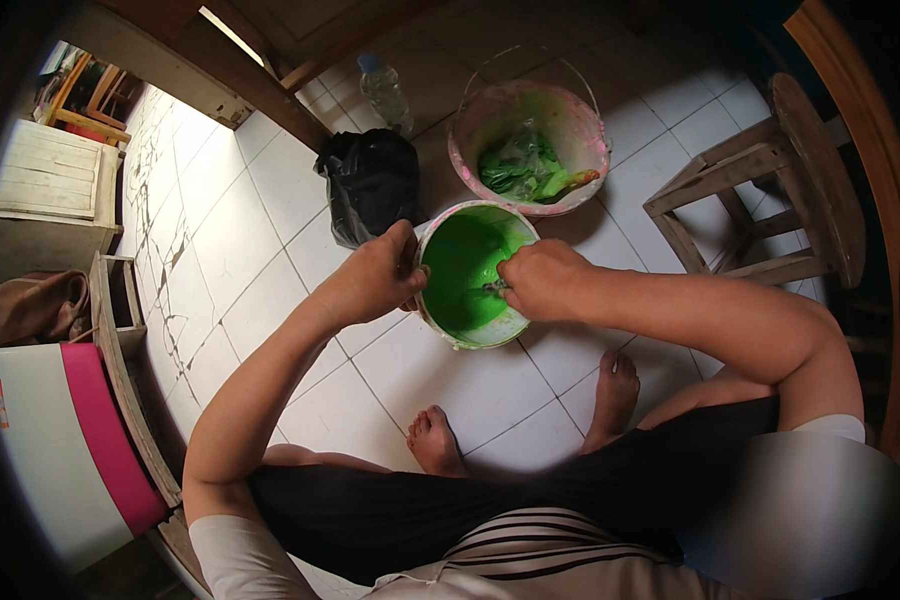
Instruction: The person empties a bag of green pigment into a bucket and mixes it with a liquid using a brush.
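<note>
A small white bucket [505, 332] stands in front of me, tilted a little toward me, with bright green paint [462, 262] coating its inside. My left hand [378, 272] grips the bucket's left rim, the thumb on the inner side. Over the right rim reaches my right hand [542, 280], closed around a thin greyish tool [492, 287] whose end points into the paint. Most of that tool is hidden by my fingers, so its kind cannot be made out.
Behind stands a larger paint-stained bucket [460, 160] with green-smeared plastic inside. A black plastic bag [370, 185] and a clear bottle [385, 95] are at its left. To the right is a wooden stool [760, 190]. My bare feet rest on white floor tiles [510, 400].
</note>
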Tool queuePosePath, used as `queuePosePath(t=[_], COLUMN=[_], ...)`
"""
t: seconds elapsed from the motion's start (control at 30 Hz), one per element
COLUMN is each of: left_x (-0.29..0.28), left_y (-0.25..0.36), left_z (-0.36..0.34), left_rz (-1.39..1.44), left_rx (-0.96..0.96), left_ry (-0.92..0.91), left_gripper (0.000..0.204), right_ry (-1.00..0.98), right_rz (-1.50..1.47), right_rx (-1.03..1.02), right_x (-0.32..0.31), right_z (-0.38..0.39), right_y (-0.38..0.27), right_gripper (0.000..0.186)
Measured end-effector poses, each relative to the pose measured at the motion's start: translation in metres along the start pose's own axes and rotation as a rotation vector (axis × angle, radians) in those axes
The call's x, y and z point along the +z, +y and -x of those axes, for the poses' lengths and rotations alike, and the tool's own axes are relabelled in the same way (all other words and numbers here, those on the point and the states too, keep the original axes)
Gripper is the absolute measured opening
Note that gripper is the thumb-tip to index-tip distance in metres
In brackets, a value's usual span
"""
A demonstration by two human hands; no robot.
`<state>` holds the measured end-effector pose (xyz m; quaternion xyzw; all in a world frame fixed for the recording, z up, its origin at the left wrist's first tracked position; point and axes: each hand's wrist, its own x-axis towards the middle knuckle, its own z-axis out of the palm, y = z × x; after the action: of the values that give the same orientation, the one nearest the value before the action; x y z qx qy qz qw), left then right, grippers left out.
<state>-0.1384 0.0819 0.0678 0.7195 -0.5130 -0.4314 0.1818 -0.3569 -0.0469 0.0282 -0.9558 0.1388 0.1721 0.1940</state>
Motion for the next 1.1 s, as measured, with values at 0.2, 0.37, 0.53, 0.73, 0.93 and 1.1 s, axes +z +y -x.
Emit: queuePosePath(t=[0.2,0.37,0.53,0.73,0.93,1.1], left_x=[-0.001,-0.003,-0.002,0.000,0.002,0.000], left_y=[0.000,0.003,-0.002,-0.005,-0.014,0.002], left_z=[-0.001,0.000,-0.001,-0.001,-0.003,0.000], left_rz=[-0.026,0.023,0.019,-0.028,-0.025,0.094], left_rx=[-0.008,-0.042,-0.040,-0.001,-0.002,-0.082], left_ry=[-0.012,-0.027,-0.028,-0.038,-0.004,-0.064], left_gripper=[0.028,0.027,0.028,0.024,0.030,0.025], right_ry=[0.214,0.329,0.406,0.106,-0.103,-0.120], right_rz=[0.058,0.152,0.262,0.231,-0.110,-0.343], right_rx=[-0.058,-0.128,-0.195,-0.098,0.164,0.164], right_x=[-0.002,-0.002,-0.001,-0.015,-0.030,-0.016], right_z=[-0.003,-0.012,-0.018,-0.012,-0.003,-0.009], right_y=[0.008,0.011,0.016,0.009,-0.009,-0.015], right_gripper=[0.016,0.013,0.014,0.014,0.023,0.030])
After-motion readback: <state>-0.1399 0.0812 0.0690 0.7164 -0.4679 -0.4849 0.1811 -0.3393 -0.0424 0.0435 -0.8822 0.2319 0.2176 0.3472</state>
